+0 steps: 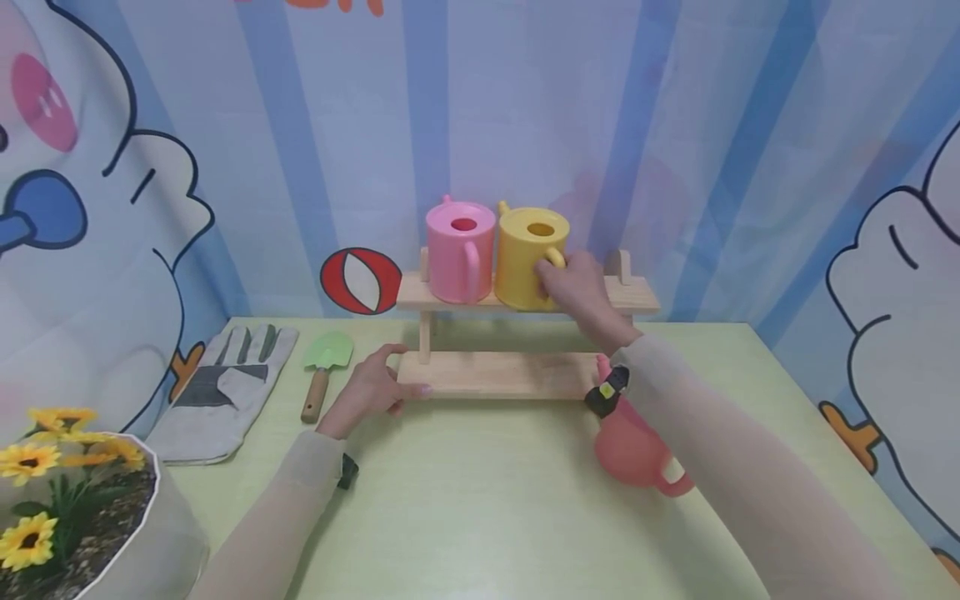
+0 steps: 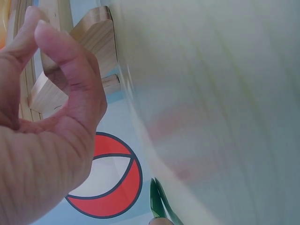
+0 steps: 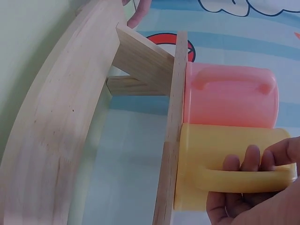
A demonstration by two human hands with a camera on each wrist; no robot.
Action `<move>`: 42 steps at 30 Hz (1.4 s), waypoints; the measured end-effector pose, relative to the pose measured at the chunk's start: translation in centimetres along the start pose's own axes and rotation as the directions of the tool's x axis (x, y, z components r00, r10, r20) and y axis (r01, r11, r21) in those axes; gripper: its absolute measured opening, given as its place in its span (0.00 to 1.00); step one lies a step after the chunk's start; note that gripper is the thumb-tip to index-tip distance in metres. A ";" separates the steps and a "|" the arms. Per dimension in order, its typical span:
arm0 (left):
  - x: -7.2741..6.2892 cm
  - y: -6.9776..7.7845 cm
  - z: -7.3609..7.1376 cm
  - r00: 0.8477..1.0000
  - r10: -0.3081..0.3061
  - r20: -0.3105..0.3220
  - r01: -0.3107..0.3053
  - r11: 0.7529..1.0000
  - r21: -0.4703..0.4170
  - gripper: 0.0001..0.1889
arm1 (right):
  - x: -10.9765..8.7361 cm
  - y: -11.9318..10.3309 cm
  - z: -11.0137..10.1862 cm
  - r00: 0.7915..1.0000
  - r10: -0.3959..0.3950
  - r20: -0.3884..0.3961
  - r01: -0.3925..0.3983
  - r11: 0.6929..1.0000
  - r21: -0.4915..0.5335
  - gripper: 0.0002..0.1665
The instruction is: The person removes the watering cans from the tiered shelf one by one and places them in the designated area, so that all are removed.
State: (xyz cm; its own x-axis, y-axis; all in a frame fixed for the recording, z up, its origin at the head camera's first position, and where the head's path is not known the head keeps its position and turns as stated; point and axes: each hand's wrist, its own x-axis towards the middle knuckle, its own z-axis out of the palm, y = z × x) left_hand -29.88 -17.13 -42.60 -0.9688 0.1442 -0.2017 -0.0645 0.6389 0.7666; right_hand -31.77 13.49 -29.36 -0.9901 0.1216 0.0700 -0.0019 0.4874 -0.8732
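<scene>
On the upper board of a two-tier wooden shelf [image 1: 495, 375] stand a pink watering can [image 1: 446, 260] and, to its right, a yellow watering can [image 1: 517, 262]. My right hand [image 1: 579, 290] grips the yellow can's handle; in the right wrist view its fingers curl round the handle [image 3: 248, 181]. The yellow can is upright, close beside the pink one, with its spout toward the backdrop. My left hand [image 1: 365, 389] holds the left end of the lower board, thumb along the front edge and fingers behind. A red watering can [image 1: 633, 450] is partly hidden under my right forearm.
Left of the shelf lie a green trowel [image 1: 327, 352] with a wooden handle and a grey-white work glove [image 1: 198, 421]. A white pot [image 1: 168, 517] of yellow flowers stands at the near left. A cartoon-printed curtain [image 1: 517, 100] hangs behind the table.
</scene>
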 end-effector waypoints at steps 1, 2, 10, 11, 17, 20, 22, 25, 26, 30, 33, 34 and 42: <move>0.0 0.0 0.0 1.000 -0.001 0.001 0.001 1.000 -0.003 0.46 | 0.0 0.0 0.1 1.000 0.002 0.002 -0.002 1.000 0.006 0.13; 0.0 0.0 0.0 1.000 -0.002 0.002 0.002 1.000 -0.005 0.46 | 0.1 0.0 0.1 1.000 0.001 0.003 -0.001 1.000 0.016 0.14; 0.0 -0.1 0.0 1.000 0.001 0.006 -0.001 1.000 -0.015 0.47 | 0.5 0.2 0.5 0.999 0.039 0.030 -0.044 0.980 0.195 0.14; 0.0 -0.1 0.0 1.000 0.001 0.006 -0.001 1.000 -0.014 0.47 | 0.5 0.2 0.6 0.998 0.045 0.032 -0.051 0.974 0.220 0.14; 0.1 -0.1 0.0 1.000 -0.005 0.010 0.005 1.000 -0.018 0.46 | 0.4 0.4 0.9 0.999 0.042 0.020 -0.046 0.949 0.311 0.15; 0.1 0.0 0.0 1.000 -0.008 0.014 0.008 1.000 -0.014 0.46 | 0.3 0.6 1.0 0.999 0.044 0.006 -0.044 0.942 0.334 0.16; 0.1 0.0 0.0 1.000 -0.001 0.014 0.001 1.000 -0.007 0.46 | 0.3 0.7 1.0 0.999 0.049 -0.008 -0.044 0.943 0.331 0.18; 0.1 -0.1 0.0 1.000 0.008 0.011 -0.008 1.000 -0.001 0.46 | 0.2 0.8 1.0 0.998 0.054 -0.024 -0.043 0.947 0.319 0.18; 0.1 -0.1 0.0 1.000 0.011 0.010 -0.011 1.000 0.000 0.46 | 0.2 0.8 1.0 0.998 0.053 -0.026 -0.042 0.948 0.314 0.18; 0.1 -0.1 0.0 1.000 0.012 0.008 -0.012 1.000 0.000 0.46 | 0.2 0.8 1.1 0.998 0.042 -0.039 -0.027 0.947 0.320 0.17; 0.0 0.0 0.0 1.000 0.006 0.008 -0.006 1.000 0.000 0.46 | 0.2 0.9 1.2 0.998 0.038 -0.052 -0.018 0.943 0.331 0.17; 0.0 0.0 0.0 1.000 0.003 0.008 -0.003 1.000 0.001 0.47 | 0.2 0.9 1.2 0.998 0.038 -0.054 -0.018 0.943 0.332 0.17; 0.1 -0.1 -0.1 1.000 -0.004 0.009 0.004 1.000 0.001 0.47 | -0.1 0.8 1.2 0.996 0.046 -0.076 -0.018 0.943 0.333 0.16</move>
State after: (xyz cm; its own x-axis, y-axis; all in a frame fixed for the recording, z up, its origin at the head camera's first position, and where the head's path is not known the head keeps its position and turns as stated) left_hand -29.98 -17.21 -42.63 -0.9663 0.1488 -0.2100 -0.0677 0.6400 0.7654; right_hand -31.85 12.82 -30.68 -0.9755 0.2097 0.0663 -0.0306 0.1693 -0.9851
